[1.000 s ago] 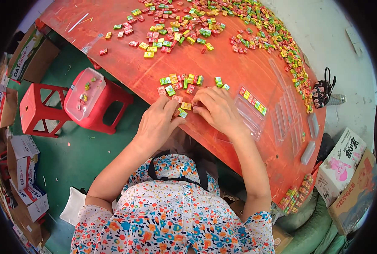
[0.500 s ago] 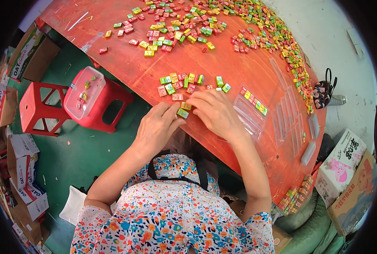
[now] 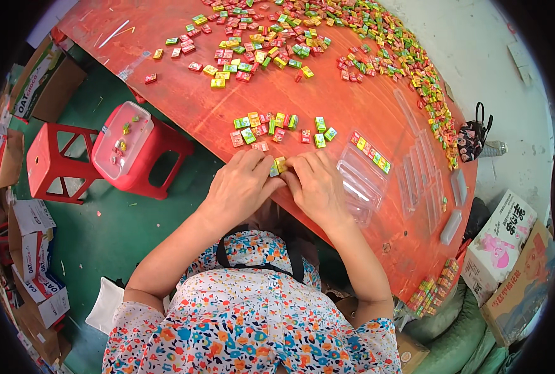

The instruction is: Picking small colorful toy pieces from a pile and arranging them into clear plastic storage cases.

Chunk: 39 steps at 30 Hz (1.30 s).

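At the table's near edge, my left hand (image 3: 241, 181) and my right hand (image 3: 318, 185) are pinched close together. Between their fingertips sit two small cartons side by side: a green-yellow carton (image 3: 274, 169) on the left-hand side and a yellow carton (image 3: 282, 163) on the right-hand side. Just beyond the fingers lies a loose cluster of small red, yellow and green cartons (image 3: 248, 135). To the right is a clear plastic tray (image 3: 357, 187). A row of cartons (image 3: 371, 152) fills its far end.
Many more cartons (image 3: 252, 43) cover the far side of the red table (image 3: 190, 100). Further clear trays (image 3: 424, 174) lie at the right, with stacked cartons (image 3: 435, 288) at the near right edge. Red stools (image 3: 165, 168) stand left, one carrying a plastic lid with scraps.
My right hand has come down and nearer my left. The two cartons, earlier at the left fingertips, are now gripped between both hands. A green carton now shows near the cluster's right side.
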{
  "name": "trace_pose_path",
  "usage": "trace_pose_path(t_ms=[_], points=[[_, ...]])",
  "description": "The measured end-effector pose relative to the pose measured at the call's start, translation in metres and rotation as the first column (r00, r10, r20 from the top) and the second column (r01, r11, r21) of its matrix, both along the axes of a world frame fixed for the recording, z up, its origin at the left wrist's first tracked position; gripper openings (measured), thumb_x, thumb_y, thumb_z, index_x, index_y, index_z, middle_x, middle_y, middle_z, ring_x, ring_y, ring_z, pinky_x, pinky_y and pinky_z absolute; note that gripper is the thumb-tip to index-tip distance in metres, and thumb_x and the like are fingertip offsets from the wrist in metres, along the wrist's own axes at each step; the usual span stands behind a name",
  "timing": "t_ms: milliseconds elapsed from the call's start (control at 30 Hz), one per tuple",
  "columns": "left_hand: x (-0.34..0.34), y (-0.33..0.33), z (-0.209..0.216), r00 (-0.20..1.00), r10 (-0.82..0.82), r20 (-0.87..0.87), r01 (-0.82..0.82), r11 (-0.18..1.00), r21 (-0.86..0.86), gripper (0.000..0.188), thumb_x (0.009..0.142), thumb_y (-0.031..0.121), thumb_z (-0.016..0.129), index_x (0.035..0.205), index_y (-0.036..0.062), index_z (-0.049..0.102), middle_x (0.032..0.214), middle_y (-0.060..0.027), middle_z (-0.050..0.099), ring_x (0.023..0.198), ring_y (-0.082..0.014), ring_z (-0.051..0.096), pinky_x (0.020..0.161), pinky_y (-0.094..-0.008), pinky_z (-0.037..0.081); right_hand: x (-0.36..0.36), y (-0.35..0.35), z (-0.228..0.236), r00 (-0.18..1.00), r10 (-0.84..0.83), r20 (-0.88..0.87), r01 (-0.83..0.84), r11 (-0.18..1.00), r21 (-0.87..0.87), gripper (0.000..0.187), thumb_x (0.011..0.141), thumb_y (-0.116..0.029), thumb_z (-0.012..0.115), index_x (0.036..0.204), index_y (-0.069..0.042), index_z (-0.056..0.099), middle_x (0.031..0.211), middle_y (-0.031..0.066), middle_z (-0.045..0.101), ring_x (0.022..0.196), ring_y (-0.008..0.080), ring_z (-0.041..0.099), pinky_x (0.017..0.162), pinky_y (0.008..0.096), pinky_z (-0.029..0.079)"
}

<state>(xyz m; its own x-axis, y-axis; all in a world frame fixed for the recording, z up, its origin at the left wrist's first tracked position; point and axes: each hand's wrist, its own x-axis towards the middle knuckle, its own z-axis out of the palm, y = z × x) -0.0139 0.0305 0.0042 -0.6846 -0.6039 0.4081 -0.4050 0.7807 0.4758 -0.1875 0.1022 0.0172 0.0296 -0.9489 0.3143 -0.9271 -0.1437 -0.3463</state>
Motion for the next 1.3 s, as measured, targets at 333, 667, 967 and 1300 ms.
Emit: trace_pose_path(t_ms=[333, 667, 967, 1300], points=[[0.001, -0.003, 0.000, 0.998, 0.040, 0.042, -0.039, 0.999, -0.016, 0.023, 0.078, 0.015, 0.072, 0.093, 0.0006, 0.062, 0.096, -0.0116, 0.058, 0.090, -0.0292, 0.061, 0.075, -0.0385, 0.055, -0.011, -0.056, 0.002, 0.999, 0.042, -0.010, -0.042, 0.999, -0.004, 0.020, 0.082, -0.010, 0.070, 0.101, -0.006, 0.066, 0.100, 0.0088, 0.065, 0.095, 0.0305, 0.063, 0.077, 0.0416, 0.052], [0.020, -0.022, 0.004, 0.999, -0.029, 0.028, 0.027, 0.996, 0.088, 0.023, 0.078, 0.014, 0.073, 0.096, 0.0035, 0.063, 0.095, -0.0117, 0.058, 0.088, -0.0308, 0.061, 0.074, -0.0415, 0.054, -0.009, -0.026, 0.005, 0.961, 0.271, 0.056, -0.268, 0.962, -0.052, 0.032, 0.076, -0.015, 0.076, 0.106, -0.008, 0.067, 0.110, 0.0067, 0.066, 0.102, 0.0283, 0.062, 0.087, 0.0409, 0.049], [0.009, -0.012, 0.007, 0.998, -0.040, 0.039, 0.035, 0.991, 0.129, 0.030, 0.077, 0.016, 0.075, 0.102, 0.0040, 0.064, 0.101, -0.0121, 0.059, 0.093, -0.0306, 0.064, 0.074, -0.0405, 0.055, -0.038, 0.002, 0.014, 0.989, 0.072, 0.132, -0.088, 0.989, 0.123, 0.033, 0.081, -0.004, 0.071, 0.114, -0.002, 0.064, 0.112, 0.0119, 0.064, 0.104, 0.0343, 0.062, 0.087, 0.0423, 0.052], [0.005, -0.014, 0.016, 0.999, -0.037, 0.010, 0.035, 0.986, 0.162, 0.029, 0.080, 0.014, 0.071, 0.106, 0.0036, 0.064, 0.101, -0.0126, 0.060, 0.092, -0.0314, 0.063, 0.075, -0.0411, 0.055, -0.037, -0.002, 0.014, 0.970, 0.024, 0.240, -0.053, 0.992, 0.114, 0.031, 0.083, -0.007, 0.071, 0.113, -0.003, 0.065, 0.113, 0.0134, 0.064, 0.102, 0.0360, 0.063, 0.085, 0.0434, 0.052]])
